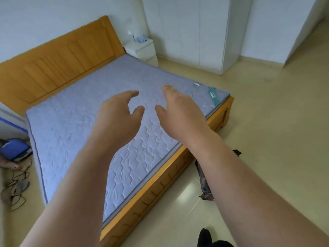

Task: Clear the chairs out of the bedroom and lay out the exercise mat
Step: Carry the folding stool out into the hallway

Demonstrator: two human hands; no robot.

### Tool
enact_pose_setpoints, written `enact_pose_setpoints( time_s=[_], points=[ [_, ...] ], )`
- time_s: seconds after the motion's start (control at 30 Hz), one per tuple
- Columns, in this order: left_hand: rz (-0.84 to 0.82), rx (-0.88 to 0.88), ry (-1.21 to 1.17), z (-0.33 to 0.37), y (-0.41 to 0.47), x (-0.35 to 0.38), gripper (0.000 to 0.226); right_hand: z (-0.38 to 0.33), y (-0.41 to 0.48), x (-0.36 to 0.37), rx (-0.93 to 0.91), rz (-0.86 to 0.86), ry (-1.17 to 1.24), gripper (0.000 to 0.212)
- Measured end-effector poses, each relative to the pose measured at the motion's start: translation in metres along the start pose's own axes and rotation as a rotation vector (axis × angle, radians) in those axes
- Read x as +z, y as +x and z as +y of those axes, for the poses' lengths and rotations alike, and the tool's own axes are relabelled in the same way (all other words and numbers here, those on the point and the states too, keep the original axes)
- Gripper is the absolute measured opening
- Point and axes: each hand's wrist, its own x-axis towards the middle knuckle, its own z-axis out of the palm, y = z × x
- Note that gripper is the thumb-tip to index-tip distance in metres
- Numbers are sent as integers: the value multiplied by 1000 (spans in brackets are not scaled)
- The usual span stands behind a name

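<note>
Since no chair shows anywhere around the wooden bed with its pale lilac quilted mattress (71, 125), the clearing part seems done, but the mat is not yet laid out. Over the mattress, the left hand (117, 118) and the right hand (179, 114) reach forward, fingers loosely spread, holding nothing. A dark purple rolled bundle (203, 179), probably the exercise mat, lies on the glossy beige floor (267, 122) just beside the bed, partly hidden by the right forearm.

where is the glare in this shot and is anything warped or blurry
Head view: glare sits on the glossy floor beside the bed frame; in the same head view the wide lens tilts and bows the wardrobe and headboard; the head view's left edge near the cables is smeared.
</note>
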Motion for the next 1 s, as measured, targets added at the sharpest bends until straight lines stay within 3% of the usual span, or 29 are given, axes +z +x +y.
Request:
enact_pose_setpoints(
  time_s=[0.5, 0.77, 1.0],
  points=[
    [-412, 352, -190, 75, 147, 141, 45, 121, 45, -40, 480, 185, -189, 58],
    [-685, 629, -203, 104, 225, 209, 42, 140, 89, -32, 770, 341, -243, 43],
    [-946, 704, -199, 109, 232, 280, 42, 156, 79, -7, 1035, 381, -236, 47]
  ],
)
